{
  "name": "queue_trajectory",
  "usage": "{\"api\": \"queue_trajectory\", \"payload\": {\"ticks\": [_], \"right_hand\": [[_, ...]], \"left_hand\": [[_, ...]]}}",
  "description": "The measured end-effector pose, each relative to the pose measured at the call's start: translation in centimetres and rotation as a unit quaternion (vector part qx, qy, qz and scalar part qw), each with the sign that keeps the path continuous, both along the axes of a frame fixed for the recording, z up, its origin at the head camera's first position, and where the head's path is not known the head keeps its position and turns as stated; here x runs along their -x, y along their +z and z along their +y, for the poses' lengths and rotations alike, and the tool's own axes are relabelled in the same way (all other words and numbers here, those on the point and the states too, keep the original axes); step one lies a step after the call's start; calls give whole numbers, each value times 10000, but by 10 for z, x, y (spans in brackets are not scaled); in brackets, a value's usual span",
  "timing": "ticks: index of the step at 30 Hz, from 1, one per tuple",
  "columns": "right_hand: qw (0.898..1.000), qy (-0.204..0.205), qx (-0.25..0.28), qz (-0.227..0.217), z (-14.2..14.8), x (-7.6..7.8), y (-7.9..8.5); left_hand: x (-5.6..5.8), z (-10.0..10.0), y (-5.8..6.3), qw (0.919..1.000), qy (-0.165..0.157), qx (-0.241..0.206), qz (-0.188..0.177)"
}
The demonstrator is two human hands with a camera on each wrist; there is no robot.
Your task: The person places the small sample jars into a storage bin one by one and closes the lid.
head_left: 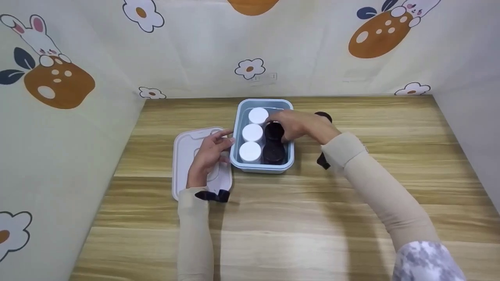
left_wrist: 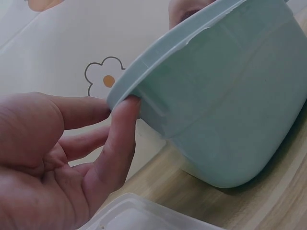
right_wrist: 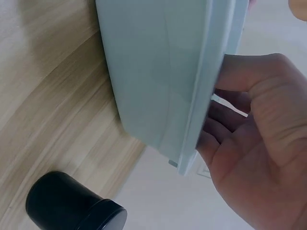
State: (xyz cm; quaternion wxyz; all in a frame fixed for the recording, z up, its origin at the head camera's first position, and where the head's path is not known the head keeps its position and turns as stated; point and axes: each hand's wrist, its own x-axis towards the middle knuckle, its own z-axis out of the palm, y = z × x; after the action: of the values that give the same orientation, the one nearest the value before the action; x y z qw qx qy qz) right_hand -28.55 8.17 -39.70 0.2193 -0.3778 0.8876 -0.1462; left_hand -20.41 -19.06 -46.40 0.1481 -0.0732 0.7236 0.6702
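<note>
A light blue plastic bin (head_left: 262, 167) stands on the table with three white-lidded jars (head_left: 252, 133) in its left row. Black jars (head_left: 274, 152) fill the right row, its back end hidden under my right hand. My left hand (head_left: 211, 150) pinches the bin's left rim between thumb and finger, plain in the left wrist view. Reaching over the right wall, my right hand (head_left: 293, 124) has its fingers and thumb around a black jar (head_left: 274, 131) inside. In the right wrist view the bin wall (right_wrist: 153, 72) hides those fingertips.
Under my left wrist, a whitish lid (head_left: 183, 164) lies flat on the wooden table (head_left: 273, 226). Beyond my right forearm stands another black jar (right_wrist: 67, 201), right of the bin. A patterned wall covering (head_left: 195, 54) rises behind the table and along both sides.
</note>
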Motion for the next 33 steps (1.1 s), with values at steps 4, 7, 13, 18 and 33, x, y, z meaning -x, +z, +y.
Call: {"api": "queue_trajectory", "payload": {"ticks": [4, 7, 13, 18, 33], "right_hand": [[9989, -113, 449, 28, 9, -2, 2], [9956, -283, 880, 143, 19, -3, 3], [9791, -749, 1867, 290, 40, -10, -1], [9547, -1196, 2678, 498, 60, -13, -10], [8923, -2670, 3623, 362, 111, -13, -48]], "left_hand": [[0, 0, 1, 10000, 7, 37, -36], [0, 0, 2, 10000, 14, 54, -38], [0, 0, 0, 10000, -15, -49, -28], [0, 0, 0, 10000, 11, -70, -26], [1, -1, 0, 10000, -16, -47, -42]]}}
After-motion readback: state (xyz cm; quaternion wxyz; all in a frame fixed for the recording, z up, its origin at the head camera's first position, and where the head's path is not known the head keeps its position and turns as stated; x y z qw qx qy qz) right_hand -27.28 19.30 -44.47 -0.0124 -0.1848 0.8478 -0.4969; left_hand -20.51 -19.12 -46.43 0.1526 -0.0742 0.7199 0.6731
